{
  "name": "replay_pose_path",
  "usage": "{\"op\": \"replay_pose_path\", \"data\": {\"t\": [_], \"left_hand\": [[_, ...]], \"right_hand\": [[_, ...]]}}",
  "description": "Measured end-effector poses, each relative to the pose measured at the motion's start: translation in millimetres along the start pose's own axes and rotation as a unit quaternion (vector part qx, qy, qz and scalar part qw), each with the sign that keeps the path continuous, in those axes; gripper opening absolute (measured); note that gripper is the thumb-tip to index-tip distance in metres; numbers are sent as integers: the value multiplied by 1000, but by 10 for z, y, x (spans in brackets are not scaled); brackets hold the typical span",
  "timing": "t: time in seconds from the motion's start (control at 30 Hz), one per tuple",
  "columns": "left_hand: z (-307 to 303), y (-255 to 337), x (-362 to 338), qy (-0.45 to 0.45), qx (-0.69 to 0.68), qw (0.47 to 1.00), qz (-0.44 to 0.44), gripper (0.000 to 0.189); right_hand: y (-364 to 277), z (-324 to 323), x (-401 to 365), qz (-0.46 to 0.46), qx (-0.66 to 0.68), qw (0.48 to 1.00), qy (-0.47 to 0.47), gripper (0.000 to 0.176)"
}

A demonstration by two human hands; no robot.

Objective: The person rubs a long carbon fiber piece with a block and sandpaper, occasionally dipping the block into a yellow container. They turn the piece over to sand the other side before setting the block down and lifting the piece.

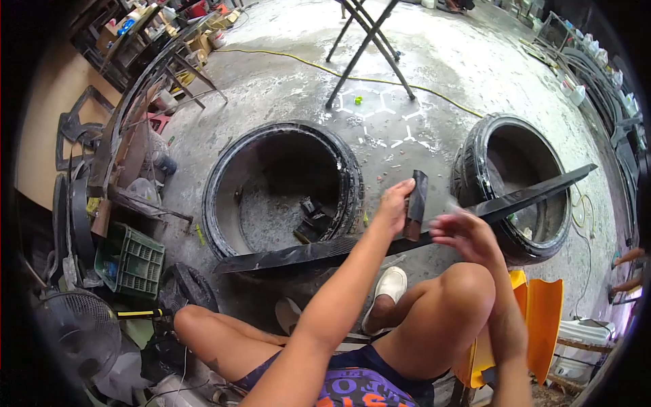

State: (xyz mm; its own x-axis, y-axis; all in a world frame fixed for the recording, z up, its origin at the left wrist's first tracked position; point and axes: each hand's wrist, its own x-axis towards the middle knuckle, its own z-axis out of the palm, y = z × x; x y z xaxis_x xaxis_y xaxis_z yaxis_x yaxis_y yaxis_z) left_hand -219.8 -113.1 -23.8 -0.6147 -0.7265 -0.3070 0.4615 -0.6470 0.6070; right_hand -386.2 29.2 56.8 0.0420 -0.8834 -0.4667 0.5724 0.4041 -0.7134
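My left hand [393,209] grips a dark, flat-sided block [418,203] with a brownish lower end, held upright above a long black strip-like panel [298,255]. The panel slants across in front of my knees and rests over two tires, its right end higher in view. My right hand [466,234], partly smeared by motion, hovers just right of the block over the panel, fingers apart and holding nothing. The left tire [351,163] lies on its side with dark scraps [315,220] inside; the right tire [468,169] sits under the panel's far end.
A green plastic crate [139,261] and a fan [78,332] stand at the left. Yellow curved panels [546,325] are beside my right leg. A folding stand's legs [369,47] and a yellow hose [291,60] are ahead on the concrete floor.
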Motion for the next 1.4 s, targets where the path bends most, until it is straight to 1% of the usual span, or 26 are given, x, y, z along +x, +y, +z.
{"op": "replay_pose_path", "data": {"t": [0.03,0.1,0.13,0.17,0.2,0.27,0.3,0.33,0.37,0.4,0.47,0.5,0.57,0.6,0.67,0.7,0.73,0.8,0.83,0.87,0.9,0.97,1.07,1.27,1.37,1.4], "left_hand": [[5,-11,31,38,15,999,-28,29],[-180,-130,183,135,-36,985,-97,30],[-307,-36,107,76,-69,988,-114,25],[-438,49,26,64,-13,997,-29,26],[-556,112,-41,49,45,996,52,27],[-578,553,-497,90,224,969,52,32],[-753,719,-710,50,476,859,180,33],[-772,873,-987,25,555,816,160,30],[-838,887,-1198,28,622,771,133,25],[-1004,830,-1345,-24,688,704,178,22],[-1177,736,-1741,57,776,609,153,22],[-1241,822,-1869,83,788,600,109,22],[-1394,921,-2128,158,818,551,52,20],[-1405,973,-2279,189,803,562,57,22],[-1467,1001,-2547,221,744,615,140,27],[-1428,952,-2645,221,744,615,140,27],[-1354,905,-2757,232,750,603,141,30],[-1326,832,-2831,248,754,591,144,34],[-1339,793,-2836,275,738,584,199,36],[-1355,774,-2843,300,719,574,253,38],[-1363,806,-2828,316,726,538,289,40],[-1439,900,-2795,331,723,519,315,40],[-1711,1003,-2756,353,722,485,346,39],[-2216,903,-2705,371,718,499,312,41],[-2249,868,-2660,374,721,487,321,41],[-2253,856,-2638,373,720,490,320,41]], "right_hand": [[-75,211,225,73,-49,992,-86,48],[-229,512,590,155,-175,965,-123,55],[-316,664,707,168,-248,943,-148,57],[-392,811,759,125,-332,922,-154,59],[-484,972,784,107,-460,870,-141,54],[-517,1175,857,-34,-703,676,-218,57],[-418,1162,911,-38,-743,630,-224,64],[-250,1119,1000,-42,-779,583,-227,73],[-104,1083,1075,-12,-811,533,-240,92],[45,1017,1153,-14,-812,531,-243,92],[329,838,1306,89,-799,553,-218,100],[467,754,1375,122,-794,557,-211,103],[669,630,1398,22,-754,626,-198,108],[613,788,1316,24,-755,624,-200,108],[473,1061,1201,199,-778,555,-215,102],[554,1004,1255,193,-799,521,-231,96],[554,1026,1220,193,-800,520,-230,96],[521,1071,1167,100,-821,521,-212,93],[501,1080,1124,58,-792,578,-189,89],[490,1117,1111,58,-792,577,-192,89],[460,1217,1088,0,-799,578,-167,87],[513,1332,1032,-113,-782,599,-129,83],[735,1429,1190,-136,-791,587,-111,84],[1250,1441,1428,-161,-766,606,-139,89],[1297,1390,1480,-187,-767,602,-123,90],[1284,1381,1488,-204,-779,574,-148,92]]}}
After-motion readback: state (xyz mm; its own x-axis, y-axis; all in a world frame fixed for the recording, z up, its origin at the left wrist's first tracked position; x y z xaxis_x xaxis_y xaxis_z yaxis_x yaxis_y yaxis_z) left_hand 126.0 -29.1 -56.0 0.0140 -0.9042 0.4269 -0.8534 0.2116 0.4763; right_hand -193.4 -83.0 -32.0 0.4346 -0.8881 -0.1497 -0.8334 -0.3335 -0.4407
